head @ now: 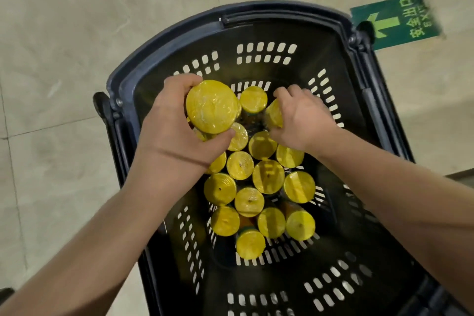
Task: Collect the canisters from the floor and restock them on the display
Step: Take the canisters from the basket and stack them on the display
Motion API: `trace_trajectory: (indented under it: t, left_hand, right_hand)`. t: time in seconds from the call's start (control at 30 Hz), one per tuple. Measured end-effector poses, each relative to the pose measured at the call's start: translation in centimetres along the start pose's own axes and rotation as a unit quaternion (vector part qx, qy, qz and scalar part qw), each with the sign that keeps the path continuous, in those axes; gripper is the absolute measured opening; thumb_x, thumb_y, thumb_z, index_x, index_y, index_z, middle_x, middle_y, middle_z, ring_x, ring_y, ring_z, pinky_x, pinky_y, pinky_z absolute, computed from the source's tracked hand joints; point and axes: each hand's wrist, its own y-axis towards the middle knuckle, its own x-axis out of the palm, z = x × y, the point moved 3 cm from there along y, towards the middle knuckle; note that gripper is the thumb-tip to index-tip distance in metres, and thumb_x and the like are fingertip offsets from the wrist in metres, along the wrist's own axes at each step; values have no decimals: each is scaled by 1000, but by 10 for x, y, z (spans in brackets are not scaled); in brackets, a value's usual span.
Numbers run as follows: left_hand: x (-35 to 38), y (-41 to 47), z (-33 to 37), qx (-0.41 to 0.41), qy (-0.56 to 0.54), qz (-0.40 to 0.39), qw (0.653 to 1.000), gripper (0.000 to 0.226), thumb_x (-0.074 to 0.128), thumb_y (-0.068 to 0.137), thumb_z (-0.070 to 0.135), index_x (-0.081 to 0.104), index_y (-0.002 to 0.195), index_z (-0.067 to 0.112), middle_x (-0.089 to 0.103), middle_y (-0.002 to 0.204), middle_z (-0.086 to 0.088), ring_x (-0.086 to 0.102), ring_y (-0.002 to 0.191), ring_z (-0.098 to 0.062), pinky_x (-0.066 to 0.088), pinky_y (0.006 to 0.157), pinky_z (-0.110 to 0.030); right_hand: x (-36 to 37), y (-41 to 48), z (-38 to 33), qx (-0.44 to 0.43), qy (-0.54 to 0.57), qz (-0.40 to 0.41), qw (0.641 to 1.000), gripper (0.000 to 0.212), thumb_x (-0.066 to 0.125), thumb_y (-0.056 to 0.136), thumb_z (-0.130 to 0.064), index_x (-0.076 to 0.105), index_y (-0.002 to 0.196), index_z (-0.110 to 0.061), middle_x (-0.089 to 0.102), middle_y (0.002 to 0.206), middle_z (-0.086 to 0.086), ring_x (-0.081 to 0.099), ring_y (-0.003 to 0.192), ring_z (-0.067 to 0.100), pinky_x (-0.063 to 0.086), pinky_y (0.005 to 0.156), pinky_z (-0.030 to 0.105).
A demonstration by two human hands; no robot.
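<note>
Canisters (268, 177) with glossy round yellow lids crowd a slotted black basket (341, 59).

Soft, even indoor light falls from above you, washing the pale floor (64, 33) in a faintly greenish cast with few hard shadows. The black basket (282, 15) swallows detail along its deep walls, while film over the yellow lid of the raised canister (211, 106) throws pale streaks of glare. Your right hand (302, 118) and the green floor sign (395, 23) smear with motion blur. The wide lens bows the basket's rim and stretches your forearms (77, 251) toward the lower corners.
</note>
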Motion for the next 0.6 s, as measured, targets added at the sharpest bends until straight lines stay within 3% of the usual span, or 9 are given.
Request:
trace_trajectory:
  t: [0.1,0.23,0.33,0.4,0.5,0.6]
  left_hand:
    - [-17,-2,18,-4,-34,13,999,76,91,68,36,48,130,34,57,124,14,55,113,2,55,93,-37]
    - [-51,-7,60,-14,-104,6,994,79,86,60,49,50,130,39,60,124,18,60,116,-3,56,94,-42]
    - [-83,-12,108,-1,-133,-7,991,82,91,62,42,52,133,38,62,124,16,62,115,-5,55,96,-34]
    - [-112,-16,146,11,-137,-15,990,80,95,64,33,53,132,40,62,123,19,61,111,5,53,93,-19]
    - [-160,-22,212,42,-135,-32,989,80,87,62,39,52,133,46,59,125,25,58,109,13,46,85,-3]
    - [-211,-30,282,83,-137,-35,986,87,85,58,47,52,138,43,58,130,24,56,118,9,47,97,-9]
  right_hand:
    - [-39,-34,1,15,112,63,992,75,76,76,-47,46,139,-19,50,127,7,52,116,30,47,99,42]
    - [-109,-89,-7,39,223,140,964,81,75,74,-46,45,146,-25,51,136,1,52,122,23,46,101,38]
    - [-171,-129,-16,39,268,191,944,80,67,73,-54,45,145,-29,53,135,-6,52,123,16,45,103,39]
    - [-215,-155,-19,50,314,215,923,80,66,71,-51,44,145,-31,52,135,-9,51,122,12,46,103,38]
    - [-288,-200,-21,51,382,263,885,80,70,71,-45,44,146,-32,52,137,-12,51,123,6,45,101,27]
    - [-368,-254,-26,34,424,312,850,73,74,71,-46,49,139,-36,56,127,-21,54,115,-4,44,91,13]
